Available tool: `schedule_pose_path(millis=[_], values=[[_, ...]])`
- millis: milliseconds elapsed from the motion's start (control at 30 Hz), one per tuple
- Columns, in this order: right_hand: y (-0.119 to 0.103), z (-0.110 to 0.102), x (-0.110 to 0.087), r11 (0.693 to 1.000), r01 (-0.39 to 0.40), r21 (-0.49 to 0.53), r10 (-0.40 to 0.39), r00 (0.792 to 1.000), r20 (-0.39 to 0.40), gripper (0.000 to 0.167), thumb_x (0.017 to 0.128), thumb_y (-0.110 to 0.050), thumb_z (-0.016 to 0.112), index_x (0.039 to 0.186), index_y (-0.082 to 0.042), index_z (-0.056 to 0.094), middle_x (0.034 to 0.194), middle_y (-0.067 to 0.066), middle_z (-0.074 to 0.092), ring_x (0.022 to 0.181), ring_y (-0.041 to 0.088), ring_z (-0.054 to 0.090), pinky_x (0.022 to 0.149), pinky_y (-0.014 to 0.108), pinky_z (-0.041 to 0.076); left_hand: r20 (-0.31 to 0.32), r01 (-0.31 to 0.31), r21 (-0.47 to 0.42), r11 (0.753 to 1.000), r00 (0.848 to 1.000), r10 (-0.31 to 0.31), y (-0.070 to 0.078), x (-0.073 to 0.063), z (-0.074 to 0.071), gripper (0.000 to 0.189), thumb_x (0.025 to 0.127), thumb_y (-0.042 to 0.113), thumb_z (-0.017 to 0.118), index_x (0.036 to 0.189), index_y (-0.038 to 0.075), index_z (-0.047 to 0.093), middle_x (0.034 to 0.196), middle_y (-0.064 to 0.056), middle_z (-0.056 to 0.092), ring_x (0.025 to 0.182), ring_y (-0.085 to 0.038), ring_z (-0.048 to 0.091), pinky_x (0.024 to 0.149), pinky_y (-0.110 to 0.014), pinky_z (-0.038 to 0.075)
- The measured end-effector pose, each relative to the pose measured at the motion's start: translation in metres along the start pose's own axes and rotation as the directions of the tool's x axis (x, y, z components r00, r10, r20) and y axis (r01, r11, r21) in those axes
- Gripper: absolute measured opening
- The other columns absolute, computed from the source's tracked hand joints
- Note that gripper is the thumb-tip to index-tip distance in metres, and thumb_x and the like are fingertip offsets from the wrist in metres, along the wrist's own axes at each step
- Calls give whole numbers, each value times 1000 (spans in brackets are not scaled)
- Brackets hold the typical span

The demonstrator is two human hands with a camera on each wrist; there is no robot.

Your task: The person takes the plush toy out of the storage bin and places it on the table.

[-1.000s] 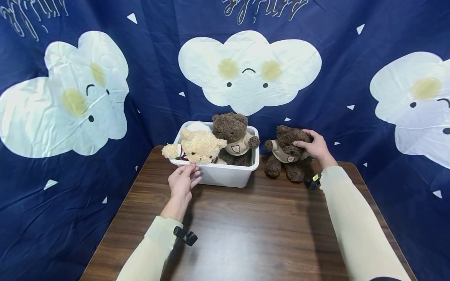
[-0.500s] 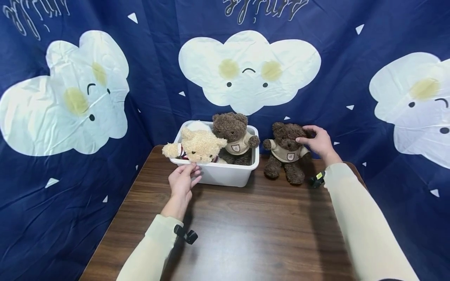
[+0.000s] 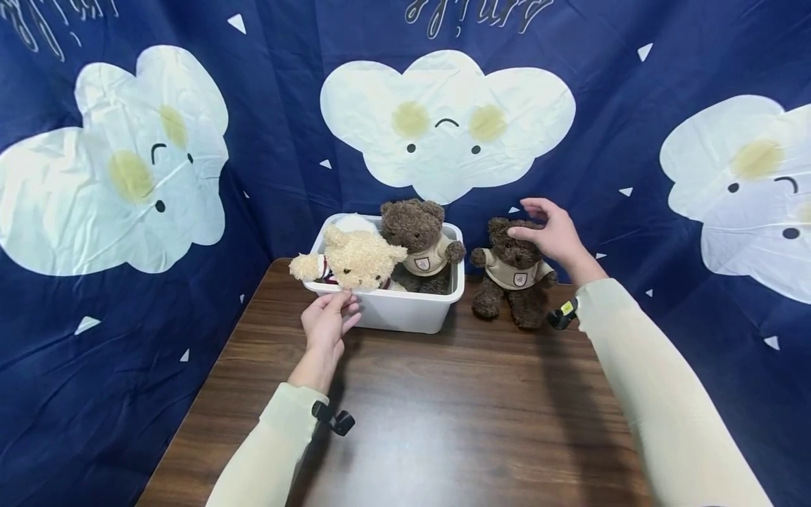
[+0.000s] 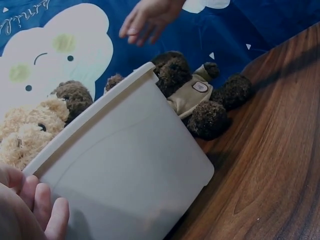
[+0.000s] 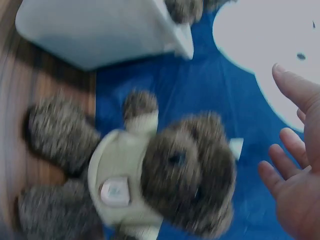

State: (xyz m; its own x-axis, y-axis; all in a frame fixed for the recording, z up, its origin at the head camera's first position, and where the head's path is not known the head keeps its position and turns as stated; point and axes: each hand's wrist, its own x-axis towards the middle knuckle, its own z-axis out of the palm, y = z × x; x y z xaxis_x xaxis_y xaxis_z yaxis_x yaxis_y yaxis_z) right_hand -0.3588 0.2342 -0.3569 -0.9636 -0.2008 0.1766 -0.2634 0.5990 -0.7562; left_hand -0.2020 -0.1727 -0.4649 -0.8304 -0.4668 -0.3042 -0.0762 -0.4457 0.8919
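With the white bin taken as the clock's centre in the head view, two soft toys can be counted inside: a cream teddy bear at ten o'clock, one arm hung over the rim, and a brown teddy bear in a beige sweater at one o'clock. Something white and rounded is tucked behind the former; what it is cannot be told. A matching brown bear is left outside at three o'clock — seated on the worktop, apart from the bin. By this layout, two bears are judged in and one out. The front rim is pinched by the left hand at seven o'clock. Nothing is gripped by the right hand, its fingers spread — the outer bear's fur is not touched.
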Motion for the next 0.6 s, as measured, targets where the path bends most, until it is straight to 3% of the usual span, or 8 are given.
schedule_pose_path(millis=[333,600], values=[[-58,53,26,992,88,89,-95,993,70,79,86,-39,84,152,-18,45,153,15,49,142,32,47,111,56,46,-1,-3,4,1000,1000,3,0,0,-1,4,93,12,75,93,10,72,84,-5,79,76,-16,77,72,-35,66],[-71,100,39,994,26,107,-41,990,135,84,85,-45,83,154,-19,42,156,14,44,144,33,44,112,54,47,15,4,7,1000,1000,-4,1,-2,0,9,93,12,75,99,6,72,82,-3,79,76,-15,78,75,-37,66]])
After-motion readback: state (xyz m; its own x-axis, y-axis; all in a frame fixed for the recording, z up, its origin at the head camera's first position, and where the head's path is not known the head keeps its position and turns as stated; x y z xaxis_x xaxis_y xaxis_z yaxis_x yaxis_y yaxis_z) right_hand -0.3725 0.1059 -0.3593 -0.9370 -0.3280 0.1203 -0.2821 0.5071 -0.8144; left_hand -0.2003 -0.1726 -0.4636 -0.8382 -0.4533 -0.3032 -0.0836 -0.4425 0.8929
